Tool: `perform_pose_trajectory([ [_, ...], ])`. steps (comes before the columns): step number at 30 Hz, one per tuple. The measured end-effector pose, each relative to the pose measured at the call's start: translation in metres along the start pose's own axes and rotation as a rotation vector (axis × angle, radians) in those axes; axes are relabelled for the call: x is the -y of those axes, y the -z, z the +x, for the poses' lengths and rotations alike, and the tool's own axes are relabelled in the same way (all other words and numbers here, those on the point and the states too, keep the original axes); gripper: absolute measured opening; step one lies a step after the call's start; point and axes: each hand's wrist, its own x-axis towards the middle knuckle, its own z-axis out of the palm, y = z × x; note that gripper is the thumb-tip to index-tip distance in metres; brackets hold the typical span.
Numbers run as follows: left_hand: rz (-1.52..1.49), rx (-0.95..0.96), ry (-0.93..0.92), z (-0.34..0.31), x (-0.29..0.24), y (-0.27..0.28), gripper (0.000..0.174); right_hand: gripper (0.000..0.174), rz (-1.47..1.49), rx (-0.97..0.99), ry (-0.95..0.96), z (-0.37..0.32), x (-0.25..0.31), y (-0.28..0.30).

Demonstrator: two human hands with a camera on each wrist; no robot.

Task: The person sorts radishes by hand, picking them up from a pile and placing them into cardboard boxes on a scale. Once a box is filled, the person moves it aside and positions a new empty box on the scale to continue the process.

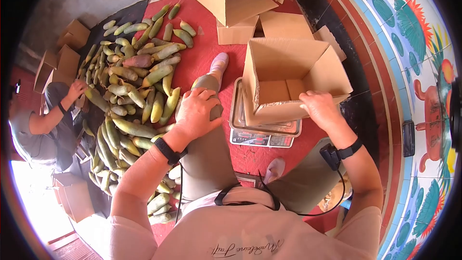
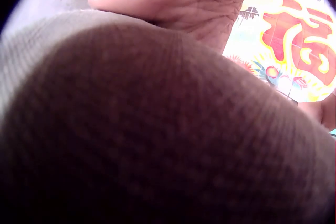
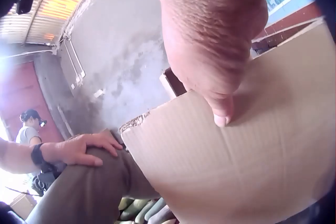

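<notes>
My left hand (image 1: pixel 198 109) rests on my bent left knee with its fingers spread over the trouser cloth; the right wrist view shows that hand (image 3: pixel 81 150) holding nothing. With my right hand (image 1: pixel 321 110) I grip the near wall of an open cardboard box (image 1: pixel 274 113). The thumb (image 3: pixel 222 119) lies on the outside of the cardboard, while the fingers go over the rim. The box sits on a digital weighing scale (image 1: pixel 262 138), tilted in the head view, and its visible floor is bare. In the left wrist view, dark trouser cloth (image 2: pixel 157 129) fills most of the picture.
A big pile of long green radish-like vegetables (image 1: pixel 139 96) lies to my left on red carpet (image 1: pixel 207 38). More cardboard boxes (image 1: pixel 236 0) stand ahead. Another person (image 1: pixel 43 125) sits beyond the pile, one hand on a vegetable. A painted tile wall (image 1: pixel 423 91) runs along my right.
</notes>
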Motion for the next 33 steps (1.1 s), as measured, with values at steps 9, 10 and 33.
perform_pose_trajectory([
  [9,0.061,-0.004,-0.006,0.001,-0.002,0.0,0.034,0.013,0.045,0.003,0.002,0.001,0.034,-0.027],
  [10,0.075,-0.011,-0.002,0.001,-0.002,-0.001,0.034,0.013,0.044,0.001,-0.001,0.002,0.037,-0.029],
  [33,0.15,0.005,0.004,0.009,-0.013,-0.006,0.036,0.024,0.011,-0.202,-0.331,-0.121,0.034,0.054],
])
